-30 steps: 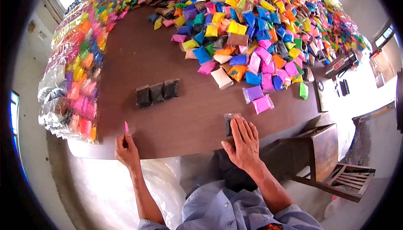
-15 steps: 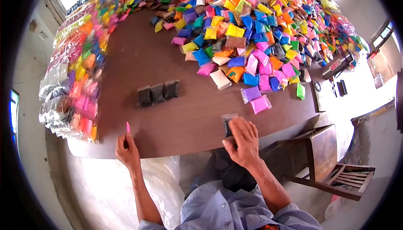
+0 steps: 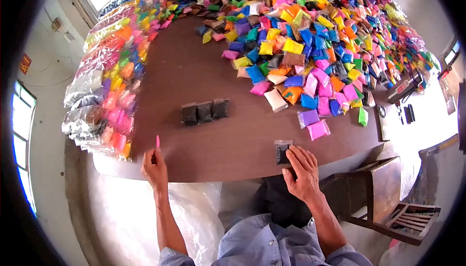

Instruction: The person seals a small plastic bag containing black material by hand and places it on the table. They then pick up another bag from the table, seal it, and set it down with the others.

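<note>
My left hand (image 3: 155, 169) is closed around a small pink pointed tool (image 3: 158, 141) at the table's front left edge. Under the fingertips of my right hand (image 3: 302, 174) lies a single black packet (image 3: 283, 153) with a clear top strip, flat on the brown table (image 3: 233, 144). That hand is spread, palm down, its fingers touching the packet's right side without gripping it. Three black packets (image 3: 205, 111) sit side by side in a row between my hands, farther back.
A large heap of colourful packets (image 3: 293, 46) covers the back and right. Clear bags of packets (image 3: 111, 91) line the left side. A dark flask (image 3: 405, 86) lies at the right, near a wooden chair (image 3: 383, 193).
The view has shifted, so the table appears farther right. My right hand has drawn off the single black packet, uncovering more of it. My left hand still holds the pink tool.
</note>
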Demonstrator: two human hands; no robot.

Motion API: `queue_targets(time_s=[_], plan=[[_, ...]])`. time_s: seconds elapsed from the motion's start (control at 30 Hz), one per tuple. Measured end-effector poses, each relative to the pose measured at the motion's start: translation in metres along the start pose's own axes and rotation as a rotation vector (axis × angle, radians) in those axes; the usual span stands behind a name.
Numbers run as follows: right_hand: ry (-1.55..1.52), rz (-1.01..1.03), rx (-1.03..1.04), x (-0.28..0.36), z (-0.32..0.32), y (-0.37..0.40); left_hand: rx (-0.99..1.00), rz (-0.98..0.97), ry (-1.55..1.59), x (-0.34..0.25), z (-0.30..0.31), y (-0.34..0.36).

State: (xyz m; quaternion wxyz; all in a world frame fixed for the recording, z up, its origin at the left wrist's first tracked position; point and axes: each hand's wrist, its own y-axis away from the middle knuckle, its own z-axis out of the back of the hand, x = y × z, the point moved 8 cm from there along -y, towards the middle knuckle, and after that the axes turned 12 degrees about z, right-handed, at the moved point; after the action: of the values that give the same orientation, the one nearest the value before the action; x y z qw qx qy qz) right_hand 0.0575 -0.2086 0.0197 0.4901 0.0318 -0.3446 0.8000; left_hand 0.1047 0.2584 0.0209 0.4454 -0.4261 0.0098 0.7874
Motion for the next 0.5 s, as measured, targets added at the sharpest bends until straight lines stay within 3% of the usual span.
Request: queue_targets(time_s=[0.03, 0.23, 0.33, 0.5], plan=[[0.069, 0.043, 0.086, 0.004, -0.006, -0.001, -0.008, 0.002, -0.003, 0.005, -0.002, -0.002], [0.114, -0.023, 0.015, 0.007, -0.003, -0.017, -0.044, -0.082, -0.05, -0.002, -0.009, 0.003], [0.153, -0.029, 0.009, 0.008, -0.009, -0.022, -0.025, -0.027, -0.001, 0.002, -0.009, 0.003], [0.014, -0.052, -0.07, 0.005, -0.022, -0.045, -0.035, -0.045, -0.007, 0.001, -0.009, 0.002]])
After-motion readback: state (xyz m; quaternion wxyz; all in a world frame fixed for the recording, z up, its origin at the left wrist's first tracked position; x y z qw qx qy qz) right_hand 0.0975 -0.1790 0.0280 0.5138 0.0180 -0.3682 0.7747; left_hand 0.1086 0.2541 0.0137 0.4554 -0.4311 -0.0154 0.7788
